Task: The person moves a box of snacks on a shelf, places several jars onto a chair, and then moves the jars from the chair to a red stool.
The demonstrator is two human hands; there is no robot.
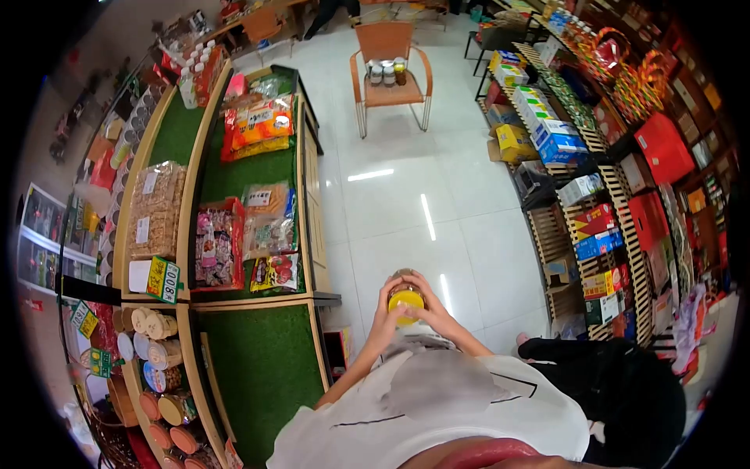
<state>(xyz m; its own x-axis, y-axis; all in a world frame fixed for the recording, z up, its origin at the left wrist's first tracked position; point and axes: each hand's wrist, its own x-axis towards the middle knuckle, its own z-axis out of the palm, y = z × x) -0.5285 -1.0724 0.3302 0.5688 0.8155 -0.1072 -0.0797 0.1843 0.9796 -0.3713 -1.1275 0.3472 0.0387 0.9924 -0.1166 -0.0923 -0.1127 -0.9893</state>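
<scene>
A jar with a yellow lid (407, 298) is held close in front of my body, lid facing up toward me. My left hand (382, 315) wraps around its left side, and my right hand (433, 308) closes around the other side. The fingers of both hands meet near the jar's far side, with the thumbs by the lid. Most of the jar's body is hidden by the hands, so its contents are hard to make out.
On the left, a green-lined display shelf (262, 356) carries bagged snacks (260, 125) and jars (160, 352). An orange-brown chair (384, 37) ahead holds several jars. Slatted shelves with boxes (560, 139) line the right. A person in black (625, 395) is close at right.
</scene>
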